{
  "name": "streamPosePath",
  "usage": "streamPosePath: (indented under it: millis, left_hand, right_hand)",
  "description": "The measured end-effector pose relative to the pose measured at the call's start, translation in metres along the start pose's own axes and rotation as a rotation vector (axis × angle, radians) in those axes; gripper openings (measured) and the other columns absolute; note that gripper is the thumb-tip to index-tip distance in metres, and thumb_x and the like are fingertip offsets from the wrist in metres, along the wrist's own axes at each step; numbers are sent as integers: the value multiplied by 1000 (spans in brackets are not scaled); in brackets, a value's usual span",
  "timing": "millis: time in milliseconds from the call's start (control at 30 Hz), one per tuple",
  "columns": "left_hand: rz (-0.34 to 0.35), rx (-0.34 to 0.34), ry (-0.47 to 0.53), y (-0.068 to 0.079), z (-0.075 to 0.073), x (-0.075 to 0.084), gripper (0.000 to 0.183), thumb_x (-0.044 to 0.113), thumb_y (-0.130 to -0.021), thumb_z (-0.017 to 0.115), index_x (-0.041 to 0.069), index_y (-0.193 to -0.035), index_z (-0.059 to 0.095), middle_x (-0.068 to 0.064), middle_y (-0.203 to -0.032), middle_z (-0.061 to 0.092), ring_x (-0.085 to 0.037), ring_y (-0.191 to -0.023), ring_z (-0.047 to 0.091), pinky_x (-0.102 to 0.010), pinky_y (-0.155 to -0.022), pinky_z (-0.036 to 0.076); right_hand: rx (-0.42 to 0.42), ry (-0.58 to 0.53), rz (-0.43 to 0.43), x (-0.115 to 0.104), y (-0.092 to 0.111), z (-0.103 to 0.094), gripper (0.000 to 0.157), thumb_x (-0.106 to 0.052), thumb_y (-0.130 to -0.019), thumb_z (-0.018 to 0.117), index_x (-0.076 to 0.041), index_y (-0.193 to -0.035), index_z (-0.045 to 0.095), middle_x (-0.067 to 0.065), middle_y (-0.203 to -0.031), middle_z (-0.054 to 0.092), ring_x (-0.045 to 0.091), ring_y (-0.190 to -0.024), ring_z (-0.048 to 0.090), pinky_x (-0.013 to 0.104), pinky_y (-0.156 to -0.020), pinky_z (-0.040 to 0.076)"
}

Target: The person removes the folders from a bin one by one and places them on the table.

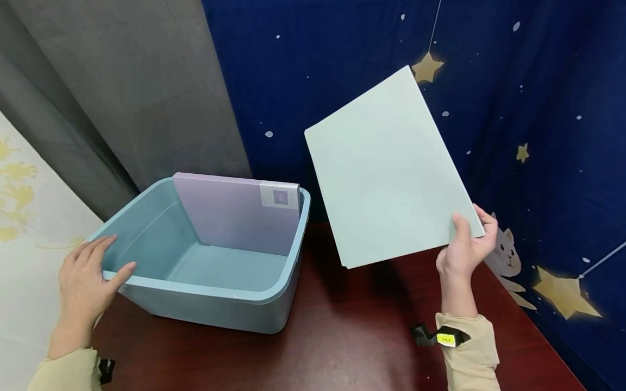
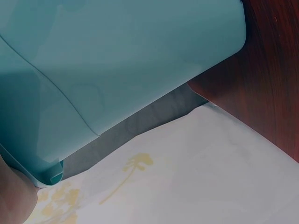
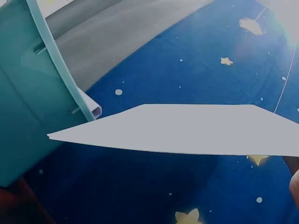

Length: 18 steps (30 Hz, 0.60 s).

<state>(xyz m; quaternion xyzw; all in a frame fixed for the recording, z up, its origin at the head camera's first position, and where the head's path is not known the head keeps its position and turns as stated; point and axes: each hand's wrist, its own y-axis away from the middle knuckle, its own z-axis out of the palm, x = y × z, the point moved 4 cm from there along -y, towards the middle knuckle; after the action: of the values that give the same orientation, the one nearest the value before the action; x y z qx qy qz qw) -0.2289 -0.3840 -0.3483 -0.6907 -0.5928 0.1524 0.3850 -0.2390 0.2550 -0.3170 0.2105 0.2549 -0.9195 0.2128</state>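
A pale mint-green folder [image 1: 386, 174] is held up above the table at the right, tilted, with its broad face toward me. My right hand [image 1: 464, 247] pinches its lower right corner, the thumb lying on the near face. From the right wrist, the folder [image 3: 187, 130] appears nearly edge-on, with little of the hand showing. My left hand [image 1: 85, 282] rests over the front left corner of a blue plastic bin [image 1: 195, 288], fingers and thumb spread across the rim. Inside the bin, a purple binder [image 1: 230, 212] with a white spine label stands on edge along the back wall.
The dark red-brown table [image 1: 332, 347] carries the bin. Behind it hang a grey curtain [image 1: 122, 81] and a navy curtain [image 1: 303, 65] with gold stars. White patterned fabric [image 1: 39, 260] borders the table's left side.
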Motion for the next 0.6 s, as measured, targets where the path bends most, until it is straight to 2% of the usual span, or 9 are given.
streamPosePath:
  millis: [367,600]
  left_hand:
    - [-13,-1,3,0,0,0,68,47,-77,57,2,-128,49,-28,-122,49,-42,-121,35,-45,-108,16]
    - [-30,-18,-2,1,0,1,69,47,-77,57,2,-129,48,-28,-124,48,-41,-122,34,-46,-108,14]
  right_hand:
    - [16,20,20,5,8,-19,24,20,-76,51,7,-96,53,23,-98,56,29,-87,61,28,-66,54]
    - [36,81,42,8,14,-30,26,20,-76,50,5,-97,54,22,-99,57,28,-88,61,27,-66,53]
